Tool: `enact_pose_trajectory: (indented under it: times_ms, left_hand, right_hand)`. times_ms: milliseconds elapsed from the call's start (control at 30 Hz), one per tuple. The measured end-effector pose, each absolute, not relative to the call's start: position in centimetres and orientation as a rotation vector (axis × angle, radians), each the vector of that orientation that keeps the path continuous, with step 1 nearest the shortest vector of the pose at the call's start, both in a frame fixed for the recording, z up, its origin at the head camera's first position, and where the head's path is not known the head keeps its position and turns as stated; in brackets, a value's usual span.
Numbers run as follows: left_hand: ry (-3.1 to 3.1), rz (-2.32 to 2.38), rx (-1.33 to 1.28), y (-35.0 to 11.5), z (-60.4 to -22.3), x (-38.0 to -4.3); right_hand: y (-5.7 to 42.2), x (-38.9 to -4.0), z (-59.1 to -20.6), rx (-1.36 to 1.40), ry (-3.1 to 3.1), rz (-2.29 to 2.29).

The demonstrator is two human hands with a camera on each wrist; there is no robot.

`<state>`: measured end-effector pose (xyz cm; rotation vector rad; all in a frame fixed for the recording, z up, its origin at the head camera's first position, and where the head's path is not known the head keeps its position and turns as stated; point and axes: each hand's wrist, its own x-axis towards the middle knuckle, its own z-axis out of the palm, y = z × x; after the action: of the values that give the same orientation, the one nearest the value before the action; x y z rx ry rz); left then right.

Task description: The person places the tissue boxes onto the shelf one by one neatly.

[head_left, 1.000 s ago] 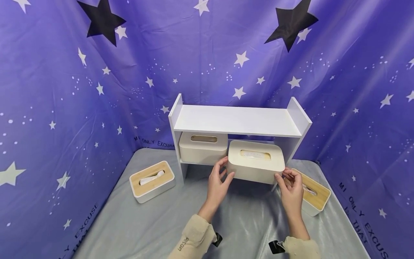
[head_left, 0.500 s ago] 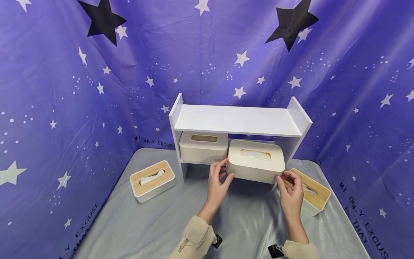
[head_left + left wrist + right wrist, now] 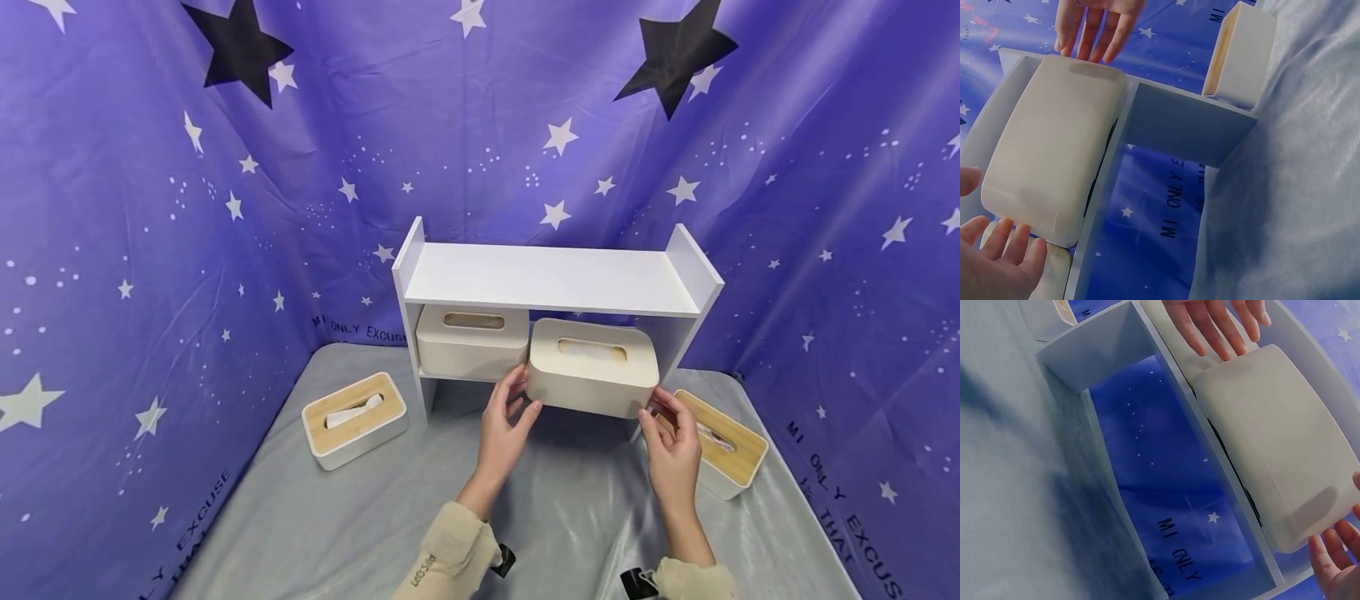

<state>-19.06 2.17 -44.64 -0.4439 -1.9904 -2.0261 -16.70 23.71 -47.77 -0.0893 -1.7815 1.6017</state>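
In the head view a cream tissue box (image 3: 592, 379) is at the right half of the white rack's (image 3: 551, 279) middle shelf, its front jutting past the shelf edge. My left hand (image 3: 502, 433) touches its left end with extended fingertips, the thumb near the lower front corner. At the opposite end, fingertips of my right hand (image 3: 673, 454) touch the box, thumb by its front corner. Both wrist views show the box (image 3: 1054, 150) between the two hands. A second cream tissue box (image 3: 472, 346) sits on the same shelf, at the left.
A wood-topped tissue box (image 3: 356, 417) with tissue showing lies left of the rack on the grey cloth (image 3: 300, 533). Another wood-topped box (image 3: 731, 446) lies at the right, partly behind my right hand. A purple starry curtain (image 3: 480, 125) surrounds the table.
The cream box has shifted slightly back and up toward the shelf's inside. My right hand has followed it a little, while my left hand has barely moved.
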Motion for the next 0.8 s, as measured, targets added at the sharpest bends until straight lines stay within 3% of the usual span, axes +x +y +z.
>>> enact_pose_trajectory:
  times_ms: [800]
  left_hand:
    - [-2.12,-2.068,-0.58,1.96,-44.73,-18.96]
  right_hand:
    - [23.81,-17.06,-47.85,-0.057,-1.957,1.585]
